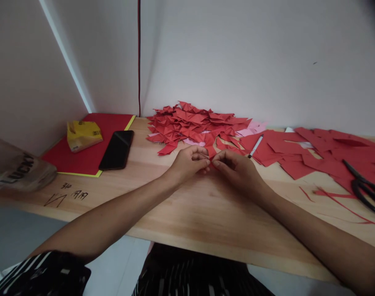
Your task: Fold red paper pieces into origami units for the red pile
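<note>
Above the middle of the table, my left hand (190, 162) and my right hand (233, 166) nearly meet, fingertips pinched together. Between them is a small piece of red paper (211, 152), largely covered by the fingers, so its folds do not show. Just behind the hands lies a heap of folded red paper pieces (190, 119) with pointed corners. A few pink papers (252, 128) stick out from under it. To the right of my right hand, a white marker (255, 146) rests on flat red paper sheets (286, 148).
Black scissors (364, 187) lie at the right edge beside thin red paper strips (338, 197). On the left are a black phone (116, 150), a yellow packet (84, 135) on a red sheet (113, 121), and a clear plastic bag (21, 166). A wall stands behind the table (206, 213).
</note>
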A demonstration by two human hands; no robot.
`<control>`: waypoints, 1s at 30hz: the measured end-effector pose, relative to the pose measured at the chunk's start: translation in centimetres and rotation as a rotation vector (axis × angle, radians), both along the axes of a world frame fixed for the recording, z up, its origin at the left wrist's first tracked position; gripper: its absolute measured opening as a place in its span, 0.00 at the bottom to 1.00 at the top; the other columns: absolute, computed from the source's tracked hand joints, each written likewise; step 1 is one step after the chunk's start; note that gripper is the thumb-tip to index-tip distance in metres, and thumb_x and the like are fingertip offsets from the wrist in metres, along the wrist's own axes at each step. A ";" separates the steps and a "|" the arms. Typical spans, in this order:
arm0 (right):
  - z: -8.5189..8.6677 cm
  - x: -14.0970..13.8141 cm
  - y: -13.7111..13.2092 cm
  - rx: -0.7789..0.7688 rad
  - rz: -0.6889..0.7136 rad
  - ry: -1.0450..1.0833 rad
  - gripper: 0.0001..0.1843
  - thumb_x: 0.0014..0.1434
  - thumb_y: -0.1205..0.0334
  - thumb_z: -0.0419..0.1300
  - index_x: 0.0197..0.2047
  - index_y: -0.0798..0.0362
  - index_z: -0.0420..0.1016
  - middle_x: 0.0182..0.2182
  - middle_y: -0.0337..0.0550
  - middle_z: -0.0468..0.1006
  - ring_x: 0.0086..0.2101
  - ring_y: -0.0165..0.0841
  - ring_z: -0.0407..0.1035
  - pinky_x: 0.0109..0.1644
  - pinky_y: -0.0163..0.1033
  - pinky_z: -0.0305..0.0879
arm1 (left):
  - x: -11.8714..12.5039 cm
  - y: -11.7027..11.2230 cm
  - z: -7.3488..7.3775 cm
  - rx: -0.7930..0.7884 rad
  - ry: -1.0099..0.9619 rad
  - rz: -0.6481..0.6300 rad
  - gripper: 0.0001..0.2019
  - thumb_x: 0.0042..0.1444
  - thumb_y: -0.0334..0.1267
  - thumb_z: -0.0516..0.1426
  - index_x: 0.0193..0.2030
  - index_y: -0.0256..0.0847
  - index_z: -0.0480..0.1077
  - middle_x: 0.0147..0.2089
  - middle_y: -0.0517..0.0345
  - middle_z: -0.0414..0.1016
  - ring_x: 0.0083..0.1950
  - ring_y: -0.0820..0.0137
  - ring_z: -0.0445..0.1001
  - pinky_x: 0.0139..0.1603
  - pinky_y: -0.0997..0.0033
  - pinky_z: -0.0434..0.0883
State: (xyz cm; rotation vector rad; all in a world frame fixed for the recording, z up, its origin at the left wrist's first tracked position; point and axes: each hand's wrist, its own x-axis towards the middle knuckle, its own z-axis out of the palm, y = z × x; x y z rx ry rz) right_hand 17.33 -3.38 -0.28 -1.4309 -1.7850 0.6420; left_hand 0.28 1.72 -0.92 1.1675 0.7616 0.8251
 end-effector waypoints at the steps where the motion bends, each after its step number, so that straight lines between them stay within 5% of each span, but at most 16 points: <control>1: 0.0 0.1 0.0 0.004 -0.006 -0.009 0.06 0.61 0.62 0.56 0.32 0.52 0.70 0.28 0.37 0.75 0.26 0.28 0.65 0.30 0.35 0.58 | 0.0 0.0 0.0 -0.005 -0.003 -0.004 0.11 0.49 0.24 0.59 0.40 0.34 0.66 0.27 0.62 0.73 0.25 0.76 0.73 0.30 0.75 0.71; 7: 0.2 0.0 0.0 0.043 -0.035 -0.014 0.05 0.61 0.64 0.56 0.32 0.52 0.69 0.27 0.37 0.74 0.26 0.28 0.64 0.29 0.35 0.57 | 0.0 -0.3 -0.3 0.120 -0.025 0.000 0.17 0.42 0.23 0.62 0.39 0.37 0.64 0.31 0.63 0.73 0.31 0.77 0.72 0.34 0.77 0.67; 17: 0.0 -0.5 -0.3 0.037 -0.113 0.133 0.05 0.58 0.62 0.60 0.31 0.52 0.72 0.27 0.38 0.76 0.28 0.30 0.68 0.32 0.36 0.62 | 0.1 -0.9 -0.2 0.299 0.014 0.090 0.10 0.47 0.27 0.62 0.36 0.37 0.66 0.34 0.60 0.71 0.36 0.75 0.71 0.40 0.73 0.68; 30: 0.2 -0.4 -0.4 0.039 -0.091 0.060 0.05 0.59 0.64 0.59 0.32 0.52 0.74 0.27 0.37 0.76 0.27 0.29 0.67 0.30 0.35 0.60 | -0.2 -0.8 0.6 0.440 0.171 0.094 0.11 0.50 0.24 0.59 0.38 0.39 0.67 0.35 0.61 0.73 0.37 0.75 0.73 0.38 0.75 0.68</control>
